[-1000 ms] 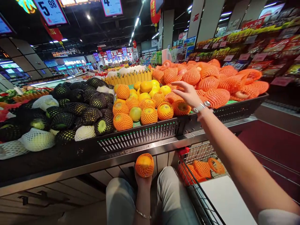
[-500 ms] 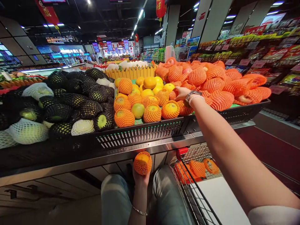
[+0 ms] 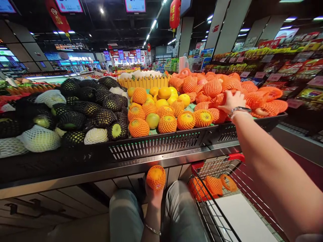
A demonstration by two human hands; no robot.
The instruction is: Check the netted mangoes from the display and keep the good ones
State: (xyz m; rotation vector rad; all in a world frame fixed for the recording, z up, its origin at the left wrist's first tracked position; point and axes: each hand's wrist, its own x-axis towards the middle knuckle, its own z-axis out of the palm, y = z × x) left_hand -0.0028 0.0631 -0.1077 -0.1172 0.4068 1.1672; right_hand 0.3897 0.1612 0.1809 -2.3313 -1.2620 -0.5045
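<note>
My left hand (image 3: 152, 194) rises from below the display's front edge, cupping an orange in orange foam netting (image 3: 155, 177) on its fingertips, in front of my knees. My right hand (image 3: 232, 102), with a wristwatch (image 3: 239, 110) on its wrist, reaches over the stall, palm down and fingers apart. It rests on a heap of large fruit in orange foam netting (image 3: 217, 90). Netted yellow-orange citrus (image 3: 168, 124) fills the bin to the left of that hand.
A black slatted display bin edge (image 3: 161, 144) runs across the front. Black-netted melons (image 3: 85, 111) lie to the left, behind which stands a yellow picket fence (image 3: 143, 82). A wire shopping cart (image 3: 217, 164) with a red handle holds netted fruit below at right, beside my grey-trousered legs (image 3: 181, 211).
My right hand has moved right and slightly up across the stall, from the front citrus onto the netted heap. My left hand still holds the netted orange, and the view has shifted a little.
</note>
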